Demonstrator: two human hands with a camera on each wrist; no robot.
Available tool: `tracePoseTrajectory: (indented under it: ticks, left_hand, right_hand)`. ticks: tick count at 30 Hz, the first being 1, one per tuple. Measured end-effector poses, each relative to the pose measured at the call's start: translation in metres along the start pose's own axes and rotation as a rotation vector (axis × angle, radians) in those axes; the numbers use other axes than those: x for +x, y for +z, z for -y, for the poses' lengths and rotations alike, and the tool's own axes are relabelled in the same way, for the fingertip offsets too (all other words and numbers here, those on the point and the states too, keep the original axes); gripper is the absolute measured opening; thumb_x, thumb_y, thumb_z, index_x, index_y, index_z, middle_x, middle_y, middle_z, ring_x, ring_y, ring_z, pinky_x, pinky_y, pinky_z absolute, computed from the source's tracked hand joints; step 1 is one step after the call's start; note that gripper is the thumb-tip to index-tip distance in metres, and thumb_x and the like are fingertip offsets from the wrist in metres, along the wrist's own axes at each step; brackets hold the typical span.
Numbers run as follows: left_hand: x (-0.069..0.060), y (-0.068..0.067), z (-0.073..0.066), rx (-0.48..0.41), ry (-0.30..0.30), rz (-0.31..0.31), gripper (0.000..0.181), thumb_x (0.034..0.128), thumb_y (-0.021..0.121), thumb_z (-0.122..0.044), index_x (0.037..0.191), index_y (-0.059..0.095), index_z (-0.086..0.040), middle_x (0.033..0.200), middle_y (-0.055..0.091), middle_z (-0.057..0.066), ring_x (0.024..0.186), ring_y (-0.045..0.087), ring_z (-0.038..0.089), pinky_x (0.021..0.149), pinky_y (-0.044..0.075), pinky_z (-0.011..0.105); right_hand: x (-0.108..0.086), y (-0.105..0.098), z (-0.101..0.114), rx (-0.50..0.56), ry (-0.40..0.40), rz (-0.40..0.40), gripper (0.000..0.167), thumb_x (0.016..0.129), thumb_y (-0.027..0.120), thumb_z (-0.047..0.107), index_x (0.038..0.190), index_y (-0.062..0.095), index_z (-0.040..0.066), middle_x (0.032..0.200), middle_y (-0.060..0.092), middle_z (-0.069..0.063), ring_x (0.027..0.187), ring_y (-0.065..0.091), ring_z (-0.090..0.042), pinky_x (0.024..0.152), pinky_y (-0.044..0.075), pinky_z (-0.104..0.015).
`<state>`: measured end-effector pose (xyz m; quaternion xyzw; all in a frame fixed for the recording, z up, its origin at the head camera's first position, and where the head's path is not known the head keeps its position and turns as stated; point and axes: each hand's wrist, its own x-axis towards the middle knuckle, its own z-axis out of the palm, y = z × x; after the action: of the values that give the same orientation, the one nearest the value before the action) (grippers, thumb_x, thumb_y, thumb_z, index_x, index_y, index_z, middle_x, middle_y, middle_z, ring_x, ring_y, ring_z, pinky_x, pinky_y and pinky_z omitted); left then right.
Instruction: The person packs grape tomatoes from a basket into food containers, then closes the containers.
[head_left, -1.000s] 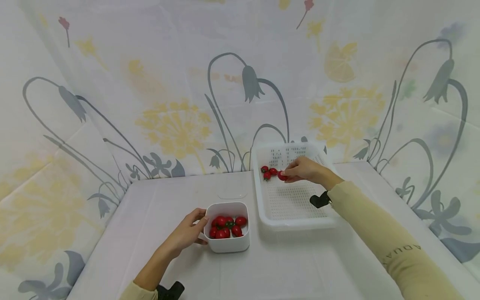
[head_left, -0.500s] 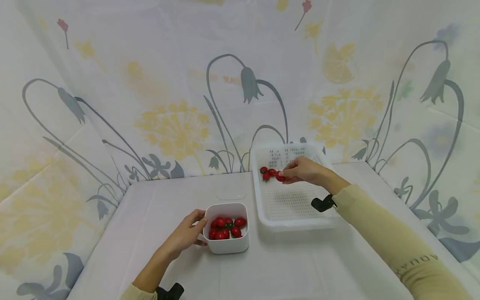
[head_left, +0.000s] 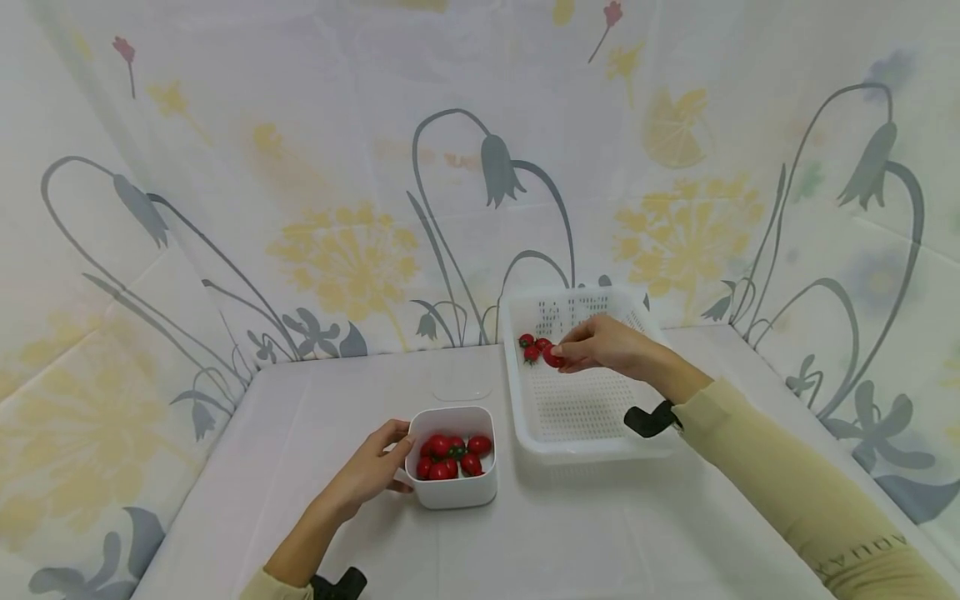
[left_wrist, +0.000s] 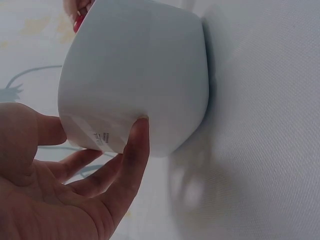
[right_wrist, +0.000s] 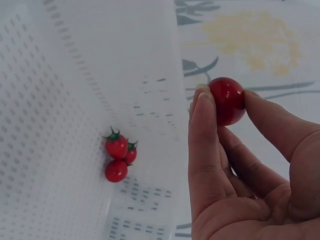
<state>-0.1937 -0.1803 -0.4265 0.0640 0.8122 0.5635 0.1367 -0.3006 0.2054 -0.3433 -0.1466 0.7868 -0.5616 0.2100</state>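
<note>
Between thumb and fingertips, my right hand (head_left: 607, 346) pinches a red cherry tomato (right_wrist: 228, 101), held above the white perforated basket (head_left: 592, 454). Three other cherry tomatoes with green stems lie in the basket; one cherry tomato (right_wrist: 116, 146) shows clearly in the right wrist view. My left hand (head_left: 371, 467) holds the left side of a small white container (head_left: 457, 493), its thumb at the rim and its fingertips against the outer wall. Several red cherry tomatoes (head_left: 438, 447) lie inside that container. The left wrist view shows only the container's outside.
Basket and container stand on a white-covered table (head_left: 555, 533), the basket to the right and farther back. A flower-printed cloth (head_left: 360, 167) rises behind and at both sides. A faint rounded outline shows on the table behind the container.
My right hand, with the pinched tomato, has shifted slightly left and down in the head view. The left hand and the container have stayed in place.
</note>
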Motion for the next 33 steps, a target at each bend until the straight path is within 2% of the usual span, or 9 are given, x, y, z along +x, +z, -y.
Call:
tracePoseTrajectory:
  ticks: [8, 19, 27, 33]
  left_hand:
    - [0.0, 0.0, -0.001, 0.003, -0.001, 0.0, 0.034, 0.1089, 0.048, -0.018, 0.138, 0.049, 0.0, 0.14, 0.052, 0.024, 0.097, 0.066, 0.028, 0.073, 0.064, 0.043]
    - [0.001, 0.0, 0.001, -0.001, -0.001, -0.002, 0.033, 0.1087, 0.049, -0.018, 0.138, 0.049, -0.001, 0.141, 0.051, 0.025, 0.098, 0.067, 0.029, 0.073, 0.064, 0.043]
    - [0.001, 0.0, 0.001, 0.003, 0.002, -0.001, 0.034, 0.1089, 0.048, -0.018, 0.138, 0.049, 0.0, 0.142, 0.05, 0.026, 0.099, 0.066, 0.03, 0.073, 0.064, 0.043]
    - [0.001, 0.0, 0.001, 0.001, 0.0, -0.001, 0.034, 0.1088, 0.048, -0.017, 0.138, 0.049, 0.0, 0.141, 0.051, 0.025, 0.099, 0.067, 0.029, 0.073, 0.064, 0.044]
  right_hand:
    - [-0.006, 0.018, 0.005, -0.009, -0.024, 0.004, 0.027, 0.099, 0.066, 0.008, 0.115, 0.068, -0.013, 0.109, 0.072, -0.019, 0.095, 0.074, -0.026, 0.091, 0.06, -0.038]
    - [-0.012, 0.043, 0.01, -0.004, -0.065, 0.037, 0.026, 0.098, 0.068, 0.009, 0.114, 0.069, -0.012, 0.106, 0.074, -0.018, 0.09, 0.074, -0.027, 0.093, 0.059, -0.046]
    - [-0.012, 0.064, 0.006, -0.025, -0.076, 0.062, 0.025, 0.097, 0.07, 0.012, 0.112, 0.071, -0.009, 0.102, 0.074, -0.016, 0.086, 0.075, -0.026, 0.089, 0.061, -0.04]
    - [-0.012, 0.081, 0.005, -0.03, -0.105, 0.094, 0.023, 0.097, 0.07, 0.01, 0.109, 0.072, -0.009, 0.099, 0.075, -0.016, 0.09, 0.074, -0.034, 0.086, 0.062, -0.038]
